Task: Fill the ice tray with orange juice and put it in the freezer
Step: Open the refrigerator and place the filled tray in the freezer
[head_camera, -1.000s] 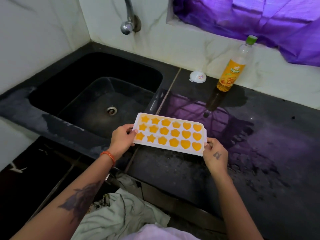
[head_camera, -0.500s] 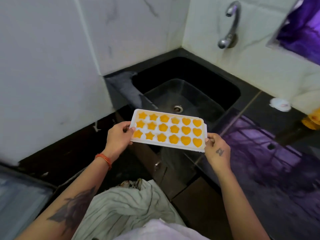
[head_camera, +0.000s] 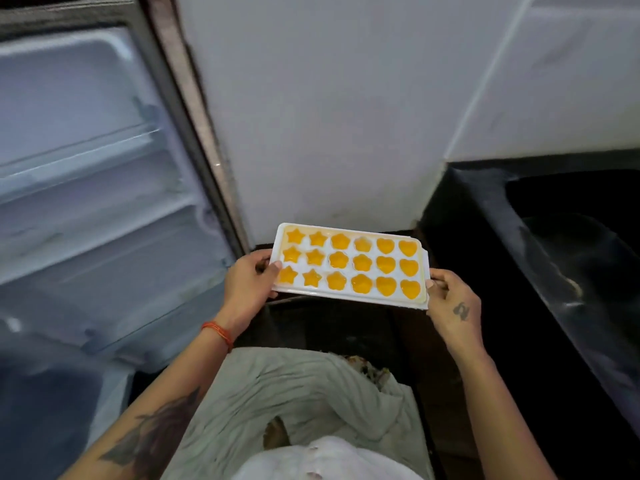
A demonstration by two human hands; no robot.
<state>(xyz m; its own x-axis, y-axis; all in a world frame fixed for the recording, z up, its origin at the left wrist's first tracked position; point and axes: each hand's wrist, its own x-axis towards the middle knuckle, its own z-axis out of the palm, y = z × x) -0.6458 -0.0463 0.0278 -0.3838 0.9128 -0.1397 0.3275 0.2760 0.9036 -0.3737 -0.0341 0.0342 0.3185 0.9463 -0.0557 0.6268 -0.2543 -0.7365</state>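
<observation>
- The filling looks done: every star, flower and heart cell of the white plastic ice tray (head_camera: pixel 349 263) holds orange juice (head_camera: pixel 362 283), and some juice pools along the tray's far rim.
- The tray hangs in the air, roughly level, held by its short ends in front of the person's body, between the open freezer compartment (head_camera: pixel 86 168) on the left and the dark stone worktop (head_camera: pixel 540 244) on the right.
- The left hand (head_camera: pixel 247 287) grips the left end, thumb on top of the rim, fingers curled underneath.
- The right hand (head_camera: pixel 453 306) pinches the right end, its fingers curled round the rim.
- The freezer door is already open; its pale, frosted inside shows blurred.
- What is left, as I judge it: carrying the tray level to the left and setting it down flat inside the freezer without spilling.
</observation>
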